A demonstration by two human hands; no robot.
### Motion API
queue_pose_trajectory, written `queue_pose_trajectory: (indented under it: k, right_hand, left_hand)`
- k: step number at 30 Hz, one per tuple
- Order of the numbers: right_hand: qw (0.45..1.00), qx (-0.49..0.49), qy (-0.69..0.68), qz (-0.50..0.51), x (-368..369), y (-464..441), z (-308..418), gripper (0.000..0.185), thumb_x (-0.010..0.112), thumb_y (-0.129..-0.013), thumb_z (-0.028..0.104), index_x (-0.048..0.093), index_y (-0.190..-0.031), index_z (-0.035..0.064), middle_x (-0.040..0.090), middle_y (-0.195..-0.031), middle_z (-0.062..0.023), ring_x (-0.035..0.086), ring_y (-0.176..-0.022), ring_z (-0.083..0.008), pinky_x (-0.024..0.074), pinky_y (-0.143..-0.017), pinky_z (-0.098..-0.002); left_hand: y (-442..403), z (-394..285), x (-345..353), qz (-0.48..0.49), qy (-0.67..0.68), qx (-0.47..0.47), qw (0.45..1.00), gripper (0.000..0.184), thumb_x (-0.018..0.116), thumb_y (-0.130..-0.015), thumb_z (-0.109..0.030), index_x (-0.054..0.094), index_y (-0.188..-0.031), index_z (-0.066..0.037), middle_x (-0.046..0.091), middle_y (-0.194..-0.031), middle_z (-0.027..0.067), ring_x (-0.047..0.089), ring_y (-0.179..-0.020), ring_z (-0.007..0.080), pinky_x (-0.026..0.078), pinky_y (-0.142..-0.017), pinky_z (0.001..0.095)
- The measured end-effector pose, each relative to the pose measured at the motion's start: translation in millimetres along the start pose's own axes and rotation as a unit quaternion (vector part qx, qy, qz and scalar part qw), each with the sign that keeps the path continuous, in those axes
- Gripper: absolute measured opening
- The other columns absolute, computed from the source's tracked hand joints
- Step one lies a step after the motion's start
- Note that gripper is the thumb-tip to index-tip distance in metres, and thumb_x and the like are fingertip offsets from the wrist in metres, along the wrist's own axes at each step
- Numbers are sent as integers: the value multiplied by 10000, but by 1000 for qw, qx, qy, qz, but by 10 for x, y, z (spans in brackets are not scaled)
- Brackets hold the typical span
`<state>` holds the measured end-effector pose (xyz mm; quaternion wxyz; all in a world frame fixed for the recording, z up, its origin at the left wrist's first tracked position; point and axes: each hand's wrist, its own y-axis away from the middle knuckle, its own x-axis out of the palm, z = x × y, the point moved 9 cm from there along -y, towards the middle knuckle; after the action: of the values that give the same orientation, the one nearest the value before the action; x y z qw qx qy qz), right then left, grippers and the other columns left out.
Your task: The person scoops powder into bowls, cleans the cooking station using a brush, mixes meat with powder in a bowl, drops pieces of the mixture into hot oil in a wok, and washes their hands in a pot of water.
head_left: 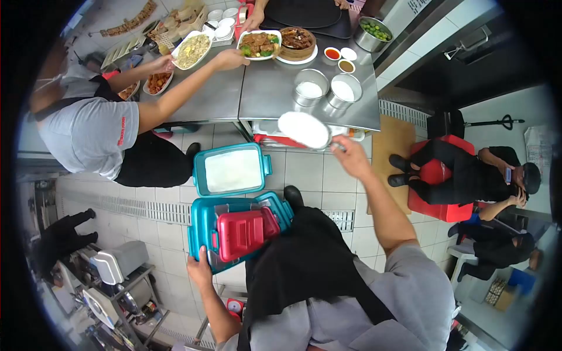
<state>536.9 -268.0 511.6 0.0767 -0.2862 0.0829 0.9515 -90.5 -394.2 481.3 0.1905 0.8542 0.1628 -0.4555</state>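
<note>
In my right hand (349, 153) is the handle of a round metal scoop (304, 130), heaped with something white, held over the front edge of the steel table. My left hand (199, 267) grips the near left edge of a teal lid (202, 225), tilted against my front. A red plastic box or lid (241, 234) lies on top of it. Just beyond, a teal bin (197, 175) holds white contents, whose kind I cannot make out. Two metal pots (309, 76) (345, 83) with white stuff inside stand on the table near the scoop.
On the steel table (257, 96) are a bamboo steamer (297, 44), sauce cups (332, 54) and a pot of green limes (374, 29). At left, a co-worker (93, 126) holds two dishes of food. Another person (468, 169) sits on red crates at right.
</note>
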Motion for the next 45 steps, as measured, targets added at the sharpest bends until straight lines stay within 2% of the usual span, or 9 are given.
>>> queue_pose_trajectory:
  k: [6, 12, 16, 22, 28, 31, 36, 40, 45]
  right_hand:
    - [992, 31, 121, 2, -1077, -717, -49, 274, 691, -906, 208, 664, -1123, 43, 710, -1005, -158, 668, -830, -273, 527, -761, -372]
    - [918, -134, 366, 78, -1123, -1814, 209, 240, 628, -896, 183, 696, -1090, 59, 702, -1011, -227, 677, -934, -414, 530, -794, -469]
    - [815, -15, 555, 165, -682, -2211, 833, 267, 585, -880, 136, 752, -1066, 43, 725, -1122, -192, 702, -1059, -339, 564, -891, -438]
    - [759, -102, 626, 146, -505, -2263, 1593, 263, 590, -883, 133, 764, -1062, 50, 731, -1137, -172, 710, -1067, -317, 565, -912, -430]
    - [797, -39, 591, 117, -1177, -2195, 1406, 280, 653, -836, 180, 724, -1036, -3, 703, -1082, -249, 684, -1052, -384, 543, -893, -491]
    - [907, -81, 394, 127, -1301, -1691, 1408, 301, 680, -832, 206, 684, -1010, -38, 679, -953, -262, 659, -877, -398, 499, -832, -433]
    - [965, 16, 198, 172, -479, -944, 881, 242, 669, -903, 122, 677, -1111, -2, 588, -760, -6, 503, -701, -86, 449, -672, -276]
    - [916, -62, 305, 254, 666, -656, 950, 302, 684, -883, 183, 700, -1147, 35, 736, -1017, -203, 718, -928, -339, 545, -838, -403]
    - [908, -125, 288, 276, 2347, -804, 231, 498, 719, -872, 308, 647, -1303, 69, 699, -1203, -183, 658, -1125, -365, 510, -981, -430]
  left_hand:
    - [467, -883, -75, -24, -72, 29, 997, 497, 794, -825, -450, 634, -854, 19, 654, -715, 253, 650, -670, 436, 488, -624, 502]
    - [766, -924, -183, -58, -58, 13, 997, 510, 814, -814, -446, 585, -783, 9, 625, -655, 233, 611, -596, 427, 470, -577, 489]
    - [862, -912, -183, -70, -56, -2, 996, 511, 814, -821, -432, 561, -761, 8, 597, -613, 219, 572, -540, 406, 450, -544, 478]
    - [1003, -851, -214, -78, -55, -46, 994, 514, 811, -826, -436, 571, -784, 17, 596, -630, 225, 571, -559, 397, 456, -558, 475]
    - [997, -413, -246, -82, -30, -72, 994, 512, 809, -829, -440, 592, -807, 23, 610, -664, 228, 575, -586, 396, 462, -587, 484]
    - [906, -182, -238, -71, -16, -83, 994, 519, 800, -833, -455, 605, -819, 26, 619, -670, 226, 591, -598, 398, 464, -597, 482]
    - [806, 52, -427, -51, -9, -109, 993, 535, 815, -811, -454, 577, -793, 25, 594, -626, 220, 576, -557, 375, 460, -573, 460]
    - [720, 133, -582, -56, -4, -109, 992, 532, 836, -790, -438, 567, -768, 21, 575, -597, 206, 560, -539, 365, 464, -564, 443]
    - [867, 393, -768, -54, 20, -146, 988, 482, 831, -813, -403, 598, -803, 19, 617, -649, 173, 619, -605, 242, 479, -584, 401]
